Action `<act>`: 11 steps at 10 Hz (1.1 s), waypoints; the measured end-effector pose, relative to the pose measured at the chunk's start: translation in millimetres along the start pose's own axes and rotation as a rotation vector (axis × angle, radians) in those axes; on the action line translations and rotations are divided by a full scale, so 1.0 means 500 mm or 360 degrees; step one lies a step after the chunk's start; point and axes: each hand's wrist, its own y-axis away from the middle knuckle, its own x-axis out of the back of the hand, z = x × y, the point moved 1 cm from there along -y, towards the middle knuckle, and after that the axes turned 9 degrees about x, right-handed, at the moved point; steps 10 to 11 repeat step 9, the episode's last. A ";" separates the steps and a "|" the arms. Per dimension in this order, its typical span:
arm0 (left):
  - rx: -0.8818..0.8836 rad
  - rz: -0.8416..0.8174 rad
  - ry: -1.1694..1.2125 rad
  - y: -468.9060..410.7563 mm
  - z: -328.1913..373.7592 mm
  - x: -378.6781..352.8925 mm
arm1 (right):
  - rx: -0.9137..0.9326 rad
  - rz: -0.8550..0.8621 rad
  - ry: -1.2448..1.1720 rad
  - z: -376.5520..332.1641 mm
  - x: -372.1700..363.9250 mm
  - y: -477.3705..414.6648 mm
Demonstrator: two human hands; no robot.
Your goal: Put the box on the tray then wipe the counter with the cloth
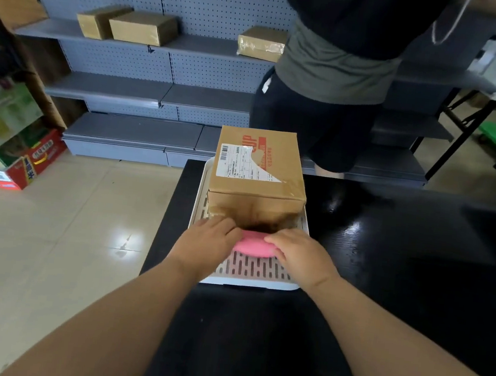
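Closest to cam are both forearms, coming in from 6 o'clock and meeting over the white slotted tray (248, 282), which sits on the black counter (386, 265) near its 9 o'clock edge.

Left hand (206, 245) is at 9 o'clock of the pink cloth (252, 245), fingers together and laid over that end, tips right up against the box base. Thumb's hidden, so tbh can't tell if it's actually gripping or just resting on it. Right hand (300, 257) is at 3 o'clock of the cloth w/ fingers curled over that end, so it's got hold of it.

The cloth is bunched into a roll, lying on the tray between the two hands, just at 6 o'clock of the box (258, 164) and touching it or v close.

The box is cardboard, upright, already on the tray at its 12 o'clock end. It has red print and a half-torn white shipping label (237, 162) on top.

Bg stuff: another person (331, 73) in dark shorts stands at 1 o'clock past the counter. Grey pegboard shelves (113, 86) are at 11 o'clock, w/ a few brown parcels (141, 27) on the upper shelf. There are printed cartons (11, 161) stacked on the floor at 9 o'clock.
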 end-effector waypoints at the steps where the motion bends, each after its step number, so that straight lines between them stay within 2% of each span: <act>1: -0.0092 -0.0205 0.0185 0.012 -0.018 -0.026 | -0.0030 -0.0274 -0.0150 0.013 -0.017 0.009; 2: -0.0096 -0.0335 0.0316 0.014 -0.038 -0.030 | -0.0043 -0.0306 -0.0250 0.026 -0.020 0.008; 3: -0.0142 -0.0399 0.0338 0.009 -0.044 -0.030 | -0.0043 -0.0348 -0.0153 0.022 -0.022 -0.005; 4: -0.0116 -0.0357 0.0281 -0.001 -0.042 -0.038 | -0.0084 -0.0327 -0.0074 0.016 -0.035 -0.019; 5: -0.0034 -0.0345 0.0182 -0.007 -0.032 -0.045 | -0.0188 -0.0271 -0.0046 0.008 -0.048 -0.026; 6: 0.0098 -0.0372 0.0259 -0.009 -0.025 -0.056 | -0.0270 -0.0214 -0.0042 0.007 -0.055 -0.032; 7: 0.0177 -0.0502 0.0261 -0.014 -0.024 -0.059 | -0.0317 -0.0325 -0.0097 -0.001 -0.049 -0.033; 8: 0.0210 -0.0615 0.0178 -0.025 -0.018 -0.028 | -0.0319 -0.0398 -0.0282 -0.011 0.015 -0.027; 9: 0.0326 -0.0723 0.0347 -0.031 -0.020 0.031 | -0.0421 -0.0151 -0.0471 -0.002 0.147 -0.017; 11: 0.0326 -0.0723 0.0347 -0.031 -0.020 0.031 | -0.0421 -0.0151 -0.0471 -0.002 0.147 -0.017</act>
